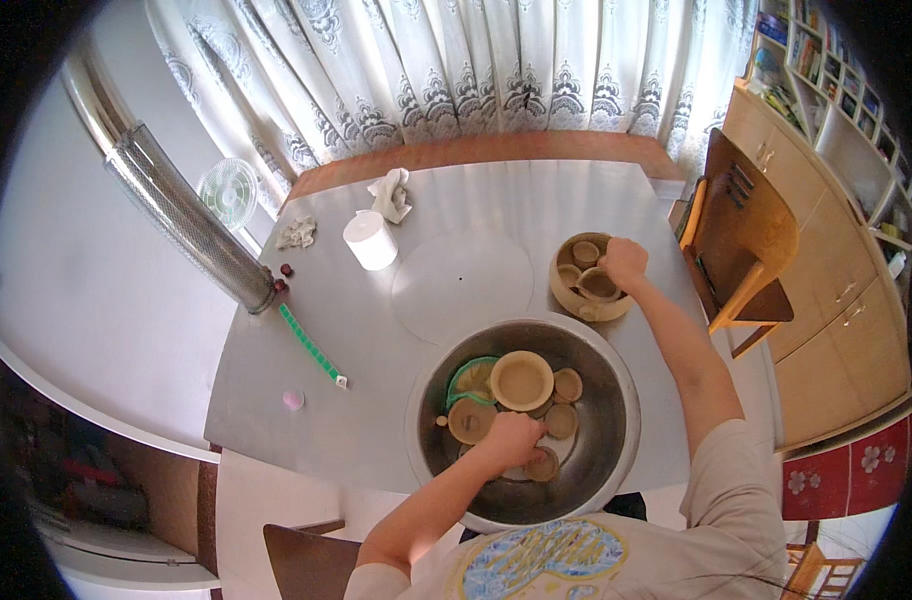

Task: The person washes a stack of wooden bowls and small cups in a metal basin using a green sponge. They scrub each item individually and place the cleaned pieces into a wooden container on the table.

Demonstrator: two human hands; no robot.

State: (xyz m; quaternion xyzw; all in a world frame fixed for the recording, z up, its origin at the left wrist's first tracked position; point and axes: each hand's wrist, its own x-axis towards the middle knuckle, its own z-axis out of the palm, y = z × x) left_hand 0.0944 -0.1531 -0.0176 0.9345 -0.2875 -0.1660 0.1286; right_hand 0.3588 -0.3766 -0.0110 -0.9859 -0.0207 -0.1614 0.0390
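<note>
A large steel basin (624, 405) stands at the table's near edge with several small tan clay-like vessels in it. Over its lower middle, my left hand (510, 441) touches a small round tan piece (542, 464); whether it grips it is hidden by the fingers. A wide-rimmed tan bowl (522, 381) lies farther up in the basin, beside a green-edged mesh piece (462, 379). Beyond the basin, my right hand (624, 262) is at the right rim of a round tan pot (592, 309) that holds several small cups (598, 285). Its fingertips are partly hidden.
A white paper roll (371, 240), crumpled cloths (390, 196), dark red balls (279, 285), a green segmented strip (309, 341) and a pink disc (294, 400) lie on the table's left. A metal flue pipe (193, 217) rises there. A wooden chair (748, 217) stands right.
</note>
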